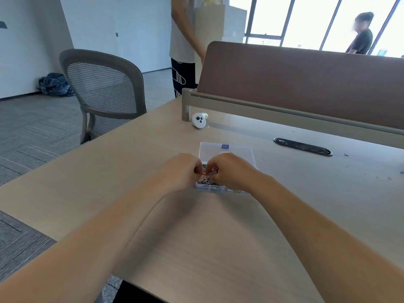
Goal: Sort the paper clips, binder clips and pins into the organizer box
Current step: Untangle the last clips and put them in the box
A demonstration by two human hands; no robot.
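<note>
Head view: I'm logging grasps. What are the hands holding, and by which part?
The left hand and right hand both pinch a tangle of clips above the organizer box; which part is too blurred to tell.

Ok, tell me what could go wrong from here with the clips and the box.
Both the left hand and right hand pinch at a tangle of clips over the organizer box; pulled apart, pieces may spring onto the desk. The hands hide most compartments, so a piece could land in the wrong one. The box might also slide under the tugging.
</note>
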